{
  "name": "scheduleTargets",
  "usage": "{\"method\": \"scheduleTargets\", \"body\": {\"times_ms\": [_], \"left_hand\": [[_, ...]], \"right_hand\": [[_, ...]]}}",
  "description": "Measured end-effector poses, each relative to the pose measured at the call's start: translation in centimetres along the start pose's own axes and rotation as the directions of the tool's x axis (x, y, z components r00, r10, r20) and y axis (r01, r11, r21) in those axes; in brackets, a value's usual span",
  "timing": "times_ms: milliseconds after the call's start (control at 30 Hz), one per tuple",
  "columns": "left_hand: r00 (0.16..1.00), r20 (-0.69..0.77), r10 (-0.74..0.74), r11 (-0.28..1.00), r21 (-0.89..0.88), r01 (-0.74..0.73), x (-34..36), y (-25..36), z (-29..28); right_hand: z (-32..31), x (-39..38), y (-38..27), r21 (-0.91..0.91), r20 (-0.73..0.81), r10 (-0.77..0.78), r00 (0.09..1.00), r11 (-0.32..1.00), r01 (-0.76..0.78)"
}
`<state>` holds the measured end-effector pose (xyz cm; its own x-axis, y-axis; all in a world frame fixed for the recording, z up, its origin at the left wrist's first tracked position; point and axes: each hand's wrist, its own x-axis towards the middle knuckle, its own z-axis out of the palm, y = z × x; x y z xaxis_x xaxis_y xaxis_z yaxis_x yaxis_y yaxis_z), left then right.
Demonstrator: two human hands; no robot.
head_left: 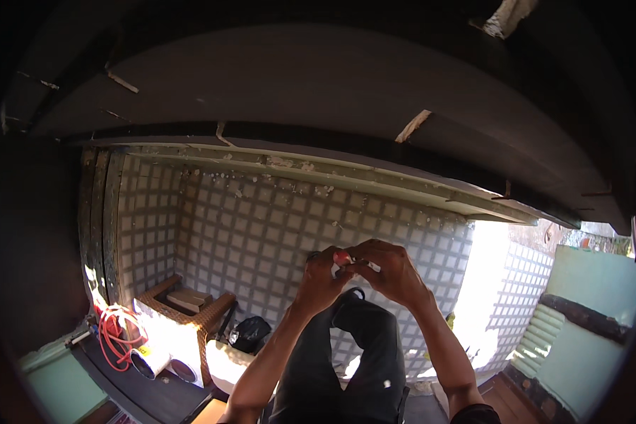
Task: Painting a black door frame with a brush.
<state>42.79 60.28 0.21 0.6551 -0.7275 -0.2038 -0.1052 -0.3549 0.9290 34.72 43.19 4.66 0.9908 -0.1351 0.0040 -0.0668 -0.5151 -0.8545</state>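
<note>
My two hands meet in front of me, above my dark-trousered legs. My left hand (321, 281) is closed, with a small red, rounded thing (342, 257) between its fingers; its kind is too small to tell. Close against it on the right, my right hand (389, 273) is closed too, its fingers bent over the red thing. A small whitish piece (372, 266) shows by the right fingers; I cannot tell what it is. The fingers hide most of what lies between the hands.
A woven brown piece of furniture (214, 316) stands at the left, near a coiled red hose (118, 338), a white cylinder (150, 362) and a black bag (250, 333). A grid-patterned surface (275, 219) spreads beyond my hands. Dark beams (318, 134) cross above; pale green walls (593, 283) stand right.
</note>
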Motion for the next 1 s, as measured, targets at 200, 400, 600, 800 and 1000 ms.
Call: {"method": "scheduleTargets", "body": {"times_ms": [200, 400, 600, 800, 1000], "left_hand": [[0.886, -0.441, -0.145, 0.987, 0.001, 0.162, 1.3, -3.7, -3.1], [0.543, -0.839, -0.01, 0.999, 0.017, 0.045, 4.7, -2.8, -9.1], [0.243, -0.912, 0.329, 0.938, 0.346, 0.03, 9.2, 2.0, -13.1], [0.207, -0.763, 0.612, 0.781, 0.624, -0.009, 12.8, 2.6, -14.2], [0.282, -0.717, 0.637, 0.737, 0.674, 0.048, 15.0, 2.7, -12.2]], "right_hand": [[0.0, 5.3, 11.4, -0.125, -0.043, 0.216, 0.975, 0.967, -0.22], [1.1, 8.2, 23.4, -0.473, 0.121, 0.087, 0.989, 0.881, -0.019], [3.0, 10.7, 30.2, -0.499, 0.297, -0.191, 0.936, 0.804, 0.322], [2.4, 10.9, 32.8, -0.639, 0.557, -0.376, 0.74, 0.376, 0.671], [1.9, 11.0, 34.3, -0.548, 0.592, -0.311, 0.743, 0.521, 0.655]]}}
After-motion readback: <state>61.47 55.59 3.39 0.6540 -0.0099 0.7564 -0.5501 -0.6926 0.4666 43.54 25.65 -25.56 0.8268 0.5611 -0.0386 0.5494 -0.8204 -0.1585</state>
